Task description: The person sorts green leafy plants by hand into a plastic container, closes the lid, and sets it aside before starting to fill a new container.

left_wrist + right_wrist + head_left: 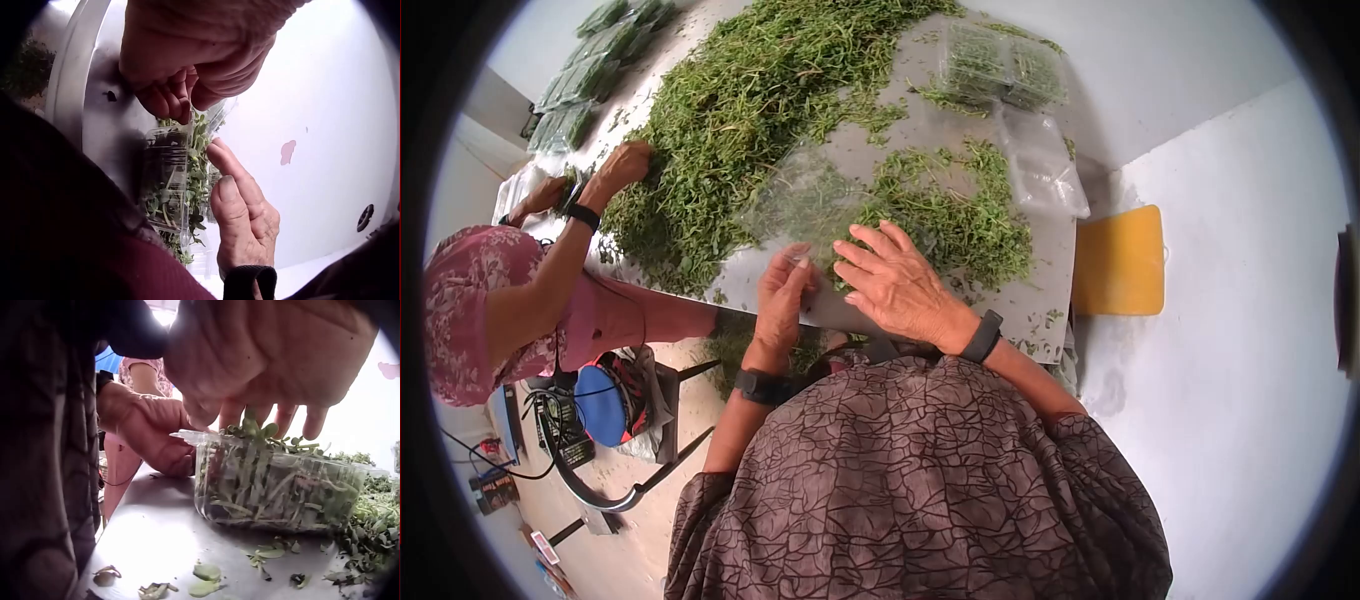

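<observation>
A clear plastic clamshell box (275, 494) stands on the metal table, filled with leafy green stems (253, 428) that rise above its rim. My left hand (780, 305) pinches the box's near corner edge between thumb and fingers. Over the box my right hand (905, 290) lies palm down, fingers extended and spread, fingertips at the top of the greens. In the left wrist view the right thumb and fingers stand beside the box wall. The raised clear lid (805, 195) lies toward the big heap in the head view.
A large heap of greens (750, 100) covers the table's left and back; a smaller pile (960, 215) lies beyond my right hand. Filled boxes (1000, 65) and empty trays (1040, 160) sit at right. Another person (510, 300) works at left. A yellow chair (1120, 260) stands right.
</observation>
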